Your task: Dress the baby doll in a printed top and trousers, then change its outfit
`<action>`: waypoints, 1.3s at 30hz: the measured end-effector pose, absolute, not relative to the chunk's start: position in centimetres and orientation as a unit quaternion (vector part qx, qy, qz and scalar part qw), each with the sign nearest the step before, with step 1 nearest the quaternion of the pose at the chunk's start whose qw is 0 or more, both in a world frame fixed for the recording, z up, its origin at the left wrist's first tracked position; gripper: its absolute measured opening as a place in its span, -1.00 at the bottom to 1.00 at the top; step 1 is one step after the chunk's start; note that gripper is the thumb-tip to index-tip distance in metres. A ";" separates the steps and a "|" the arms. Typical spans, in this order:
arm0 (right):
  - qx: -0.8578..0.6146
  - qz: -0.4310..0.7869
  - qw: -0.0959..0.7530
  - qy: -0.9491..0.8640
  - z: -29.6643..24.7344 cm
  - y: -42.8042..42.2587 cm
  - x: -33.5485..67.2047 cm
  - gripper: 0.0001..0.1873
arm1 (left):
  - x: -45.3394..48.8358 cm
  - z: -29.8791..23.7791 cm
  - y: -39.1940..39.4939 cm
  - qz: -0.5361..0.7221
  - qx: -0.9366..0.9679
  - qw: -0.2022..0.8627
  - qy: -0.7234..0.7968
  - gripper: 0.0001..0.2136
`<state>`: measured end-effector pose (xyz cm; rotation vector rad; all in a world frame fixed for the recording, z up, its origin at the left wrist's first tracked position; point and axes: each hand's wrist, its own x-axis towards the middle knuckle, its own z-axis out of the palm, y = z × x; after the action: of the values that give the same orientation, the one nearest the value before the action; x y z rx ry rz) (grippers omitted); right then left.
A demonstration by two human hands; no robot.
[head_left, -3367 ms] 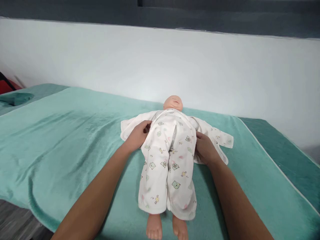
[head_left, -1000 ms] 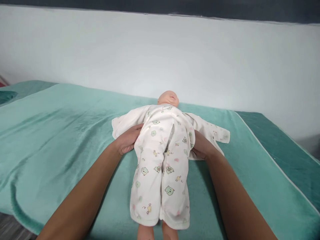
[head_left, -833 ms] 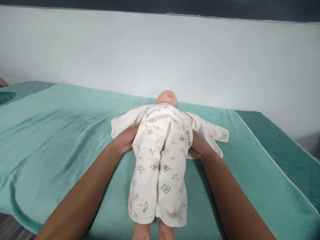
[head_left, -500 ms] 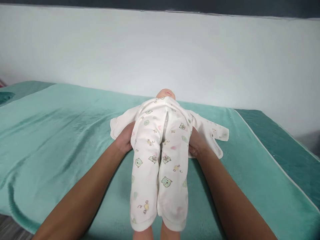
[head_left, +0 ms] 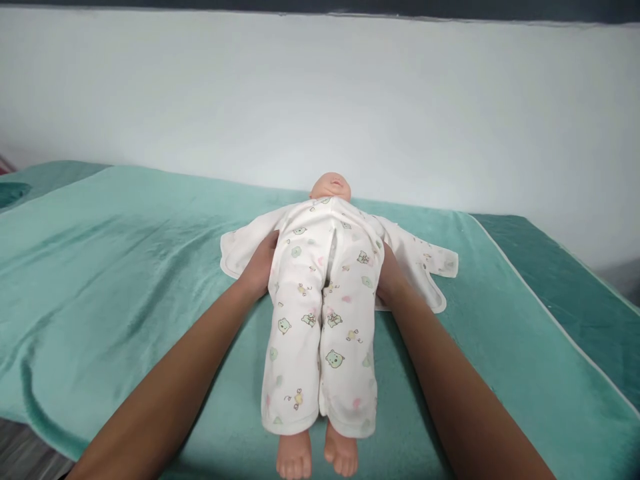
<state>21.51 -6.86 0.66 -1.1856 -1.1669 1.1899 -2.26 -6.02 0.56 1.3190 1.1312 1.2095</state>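
A baby doll [head_left: 331, 185] lies on its back on a green blanket [head_left: 125, 267], head toward the wall. It has on white printed baby pants [head_left: 295, 347] with bears, drawn up over the belly. A matching white baby shirt [head_left: 417, 260] spreads out at both sides under the pants. Bare doll feet [head_left: 294, 455] stick out of the pant legs. My left hand [head_left: 261, 265] grips the pants at the hip on the left, its fingertips hidden by cloth. On the opposite hip my right hand [head_left: 390, 275] does the same, fingers tucked behind the fabric.
A white wall [head_left: 320, 100] rises behind the blanket, with a dark band along its top. Darker green cloth [head_left: 565, 280] with a pale edge lies at the right. Grey flooring [head_left: 30, 453] shows at the lower left.
The doll's hips and legs have come down toward the blanket, and both feet now show fully. My hands stay at the hips, the left one slightly higher and more visible.
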 end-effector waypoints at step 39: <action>-0.535 0.330 0.558 -0.542 0.6 -5.8 21.3 -0.94 | -2.0 0.3 -4.3 0.518 0.521 0.512 0.445 -0.74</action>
<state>21.27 -5.81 0.56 -1.2619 -1.2789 0.7787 -1.96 -4.32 0.27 1.2524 1.0714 1.2455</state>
